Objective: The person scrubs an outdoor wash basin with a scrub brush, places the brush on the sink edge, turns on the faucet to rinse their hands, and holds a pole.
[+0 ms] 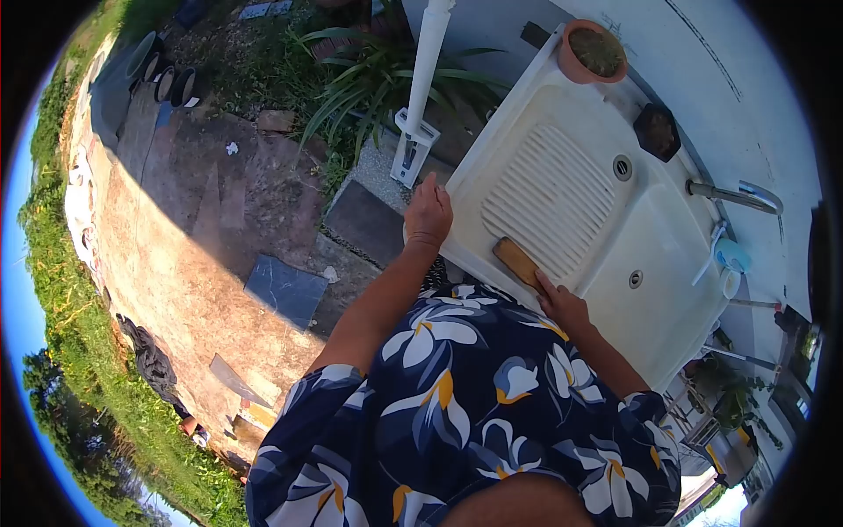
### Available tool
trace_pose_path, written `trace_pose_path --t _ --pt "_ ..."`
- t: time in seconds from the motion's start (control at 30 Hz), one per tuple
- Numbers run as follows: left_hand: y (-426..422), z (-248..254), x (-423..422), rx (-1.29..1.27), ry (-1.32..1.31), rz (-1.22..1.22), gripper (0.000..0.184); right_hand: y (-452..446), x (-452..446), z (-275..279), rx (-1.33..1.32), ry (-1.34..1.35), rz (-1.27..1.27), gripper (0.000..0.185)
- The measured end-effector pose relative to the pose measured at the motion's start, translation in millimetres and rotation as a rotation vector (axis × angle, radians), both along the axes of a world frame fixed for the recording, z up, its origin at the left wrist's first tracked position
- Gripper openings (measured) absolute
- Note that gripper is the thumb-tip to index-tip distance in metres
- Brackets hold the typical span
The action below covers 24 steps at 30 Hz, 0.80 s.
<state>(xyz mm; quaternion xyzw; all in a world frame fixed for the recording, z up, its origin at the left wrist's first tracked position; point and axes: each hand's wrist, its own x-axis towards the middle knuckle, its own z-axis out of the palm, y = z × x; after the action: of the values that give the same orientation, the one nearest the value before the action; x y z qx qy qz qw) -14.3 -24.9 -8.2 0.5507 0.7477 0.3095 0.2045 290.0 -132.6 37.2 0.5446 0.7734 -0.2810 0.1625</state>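
Observation:
My right hand (563, 305) grips one end of a wooden scrubbing brush (516, 260), which rests over the near edge of the ridged washboard (551, 200) in a white laundry sink (514, 119). The brush's underside is hidden. My left hand (428, 212) is closed at the sink's left corner, its fingers curled; whatever they hold, if anything, is out of sight. To the right of the washboard lies the smooth basin (667, 285) with its drain (636, 278).
A terracotta pot (593, 53) and a dark pot (657, 132) stand on the sink's back ledge. A metal faucet (738, 195) reaches over the basin, near a turquoise container (731, 255). A white post (428, 66) rises beyond my left hand. Paving (202, 237) spreads left.

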Motion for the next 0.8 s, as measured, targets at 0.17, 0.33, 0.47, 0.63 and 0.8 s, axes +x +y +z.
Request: trace_pose_path --t 0.17,0.33,0.47,0.63,0.8 --pt "-1.6 -7.7 -4.0 -0.035 -0.069 -0.101 0.035 27.8 -80.0 6.6 -0.120 0.056 -0.224 0.054" --pt "39.4 -12.8 -35.6 -0.102 -0.339 -0.072 0.058 38.4 -89.8 9.6 0.082 0.267 -0.633 0.055" --pt "133.6 43.2 -60.9 0.077 -0.310 -0.005 0.068 7.7 -61.7 0.5 0.093 0.217 -0.892 0.058" --pt "258.9 85.1 -70.1 0.221 -0.228 -0.004 0.090 -24.5 -66.4 -18.7 0.140 0.173 -1.055 0.061" --pt "319.4 82.0 -54.2 0.188 -0.455 -0.104 0.102 -20.7 -89.2 -7.7 0.067 0.046 -1.118 0.069"
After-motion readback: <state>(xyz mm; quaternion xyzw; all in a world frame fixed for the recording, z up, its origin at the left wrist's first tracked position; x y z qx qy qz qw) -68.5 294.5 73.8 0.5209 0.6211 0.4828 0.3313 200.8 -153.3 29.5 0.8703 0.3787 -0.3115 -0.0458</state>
